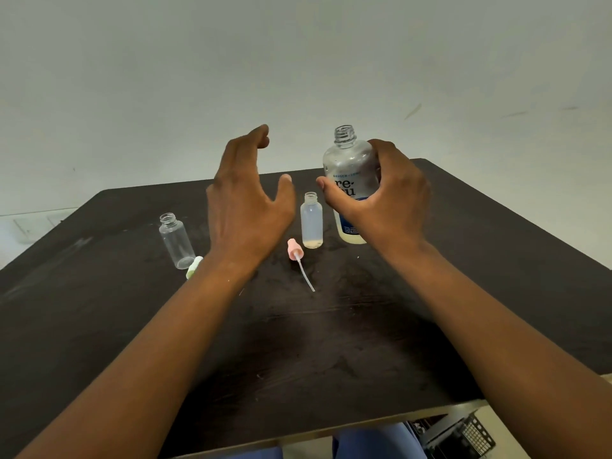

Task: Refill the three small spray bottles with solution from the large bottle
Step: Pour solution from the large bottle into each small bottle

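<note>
Dark wood table [99, 309]; scuffed | pale wall [298, 61] behind

Soft, even, rather dim light with faint shadows, perhaps from overhead; wide-angle bending bows the table [496, 293] edges, and the hands look slightly motion-blurred.

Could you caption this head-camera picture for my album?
Right hand grips the uncapped large bottle beside two open small bottles.
</note>
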`<action>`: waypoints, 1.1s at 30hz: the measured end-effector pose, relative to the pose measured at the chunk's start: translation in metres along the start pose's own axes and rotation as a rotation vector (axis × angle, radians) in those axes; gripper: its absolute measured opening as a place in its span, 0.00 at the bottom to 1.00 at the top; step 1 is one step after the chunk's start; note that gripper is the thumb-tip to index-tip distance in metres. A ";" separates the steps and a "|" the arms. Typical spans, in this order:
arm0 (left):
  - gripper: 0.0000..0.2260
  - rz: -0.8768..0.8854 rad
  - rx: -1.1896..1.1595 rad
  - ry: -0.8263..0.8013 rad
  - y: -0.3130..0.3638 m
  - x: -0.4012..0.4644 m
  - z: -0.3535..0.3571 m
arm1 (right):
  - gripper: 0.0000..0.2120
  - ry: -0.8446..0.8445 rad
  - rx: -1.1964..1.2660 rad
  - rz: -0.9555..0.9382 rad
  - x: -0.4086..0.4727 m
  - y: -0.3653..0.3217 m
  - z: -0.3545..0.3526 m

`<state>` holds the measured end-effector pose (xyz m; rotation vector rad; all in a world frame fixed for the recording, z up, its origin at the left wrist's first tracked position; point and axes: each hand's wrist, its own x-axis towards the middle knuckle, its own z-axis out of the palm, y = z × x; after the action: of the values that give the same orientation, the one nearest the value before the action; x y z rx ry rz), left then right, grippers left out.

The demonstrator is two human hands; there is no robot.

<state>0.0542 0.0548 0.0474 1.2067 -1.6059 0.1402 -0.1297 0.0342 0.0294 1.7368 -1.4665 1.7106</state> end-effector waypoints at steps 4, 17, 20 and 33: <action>0.23 -0.109 0.119 0.023 -0.018 -0.007 -0.025 | 0.31 0.005 0.052 -0.007 0.000 -0.001 0.000; 0.17 -0.344 0.307 -0.098 -0.048 -0.026 -0.027 | 0.29 -0.035 0.106 -0.062 -0.012 -0.014 0.002; 0.14 -0.375 0.291 -0.098 -0.052 -0.026 -0.025 | 0.29 -0.047 0.102 -0.059 -0.013 -0.015 0.003; 0.11 -0.423 0.209 -0.139 -0.067 -0.024 -0.016 | 0.30 -0.077 0.086 -0.048 -0.016 -0.014 0.006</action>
<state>0.1127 0.0480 0.0049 1.7244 -1.4420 -0.0500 -0.1122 0.0425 0.0203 1.8858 -1.3893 1.7237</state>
